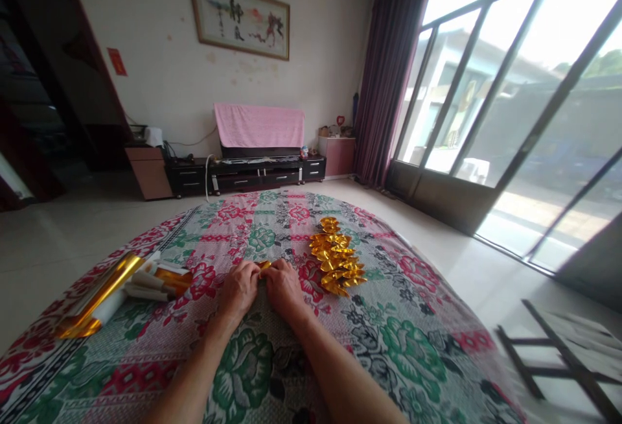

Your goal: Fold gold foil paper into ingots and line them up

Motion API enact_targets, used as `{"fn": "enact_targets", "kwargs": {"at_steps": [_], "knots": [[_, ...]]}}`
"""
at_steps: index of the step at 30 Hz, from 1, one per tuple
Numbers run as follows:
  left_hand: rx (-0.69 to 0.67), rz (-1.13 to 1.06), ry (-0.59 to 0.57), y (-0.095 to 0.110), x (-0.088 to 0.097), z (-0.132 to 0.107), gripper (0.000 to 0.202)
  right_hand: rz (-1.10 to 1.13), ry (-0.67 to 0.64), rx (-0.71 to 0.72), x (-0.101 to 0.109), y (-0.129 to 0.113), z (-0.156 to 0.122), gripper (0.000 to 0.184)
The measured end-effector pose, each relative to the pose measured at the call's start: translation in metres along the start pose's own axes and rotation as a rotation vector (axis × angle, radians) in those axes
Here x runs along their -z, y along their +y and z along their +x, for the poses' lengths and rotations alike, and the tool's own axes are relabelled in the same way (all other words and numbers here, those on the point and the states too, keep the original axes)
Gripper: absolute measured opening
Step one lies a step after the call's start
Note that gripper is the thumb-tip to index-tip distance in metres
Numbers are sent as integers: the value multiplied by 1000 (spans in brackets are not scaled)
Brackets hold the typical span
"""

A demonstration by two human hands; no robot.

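Note:
Both of my hands meet over the middle of a round table, pinching a small piece of gold foil paper (264, 264) between them. My left hand (241, 284) has its fingertips closed on the foil's left side. From the right, my right hand (283, 286) grips the same piece, and its fingers hide most of it. A row of folded gold foil paper pieces with pointed, petal-like tips (335, 255) lies just right of my right hand. Farther left rest rolled sheets of gold foil paper (104, 294), white on the reverse.
A flowered cloth (408, 346) in red, green and grey covers the table. Past its far edge stands a low black TV cabinet (243, 181) with a pink towel (260, 124) over the screen. A dark-framed chair or stool (549, 353) is at lower right, near glass doors.

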State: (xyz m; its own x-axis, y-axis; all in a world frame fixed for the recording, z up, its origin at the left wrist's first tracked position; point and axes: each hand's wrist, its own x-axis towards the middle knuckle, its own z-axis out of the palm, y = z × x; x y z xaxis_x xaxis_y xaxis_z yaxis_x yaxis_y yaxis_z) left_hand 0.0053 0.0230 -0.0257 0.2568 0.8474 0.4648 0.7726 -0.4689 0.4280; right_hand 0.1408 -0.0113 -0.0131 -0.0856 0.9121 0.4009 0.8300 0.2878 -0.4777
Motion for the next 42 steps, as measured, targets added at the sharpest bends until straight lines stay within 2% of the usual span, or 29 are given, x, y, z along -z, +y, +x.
{"fn": "enact_targets", "kwargs": {"at_steps": [11, 19, 25, 34, 39, 42], "knots": [[7, -25, 24, 3, 3, -1, 18, 19, 18, 38, 0, 2, 1, 24], [159, -48, 204, 1, 3, 1, 27, 36, 43, 69, -2, 5, 1, 24], [55, -38, 147, -4, 0, 2, 38, 42, 44, 82, 0, 4, 2, 23], [-13, 16, 41, -1, 3, 3, 26, 67, 42, 69, 3, 2, 1, 23], [-29, 45, 21, 3, 7, 1, 26, 31, 109, 6, 4, 2, 2, 25], [-50, 51, -2, 4, 8, 1, 26, -25, 96, -28, 5, 2, 1, 22]]}}
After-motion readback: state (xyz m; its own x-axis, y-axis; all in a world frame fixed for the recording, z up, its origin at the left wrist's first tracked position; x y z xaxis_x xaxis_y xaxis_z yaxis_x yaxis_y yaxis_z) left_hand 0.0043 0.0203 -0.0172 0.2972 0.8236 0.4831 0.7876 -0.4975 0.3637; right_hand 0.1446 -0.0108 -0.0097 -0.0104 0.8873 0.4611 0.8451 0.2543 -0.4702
